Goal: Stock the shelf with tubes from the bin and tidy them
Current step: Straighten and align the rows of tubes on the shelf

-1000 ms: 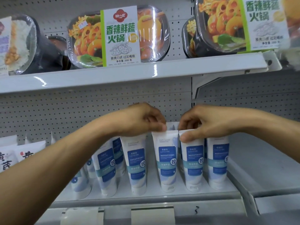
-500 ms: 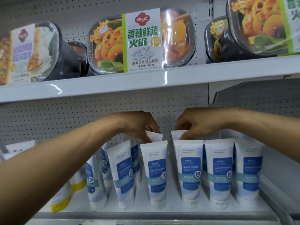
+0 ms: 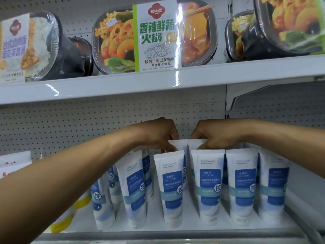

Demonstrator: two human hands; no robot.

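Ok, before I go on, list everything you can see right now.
white-and-blue plastic tubes: about six in front, more behind; standing cap-down on the white lower shelf
yellow-banded white packs: count unclear; lower shelf, far left, behind the forearm
green-sleeved hotpot trays: at least two; white upper shelf, centre and right
purple-lettered rice tray: one; upper shelf, left
white pouches: count unclear; far left edge
left hand: one; pinches the top of a back-row tube
right hand: one; pinches the top of the neighbouring back-row tube

open gap above tubes, under upper shelf
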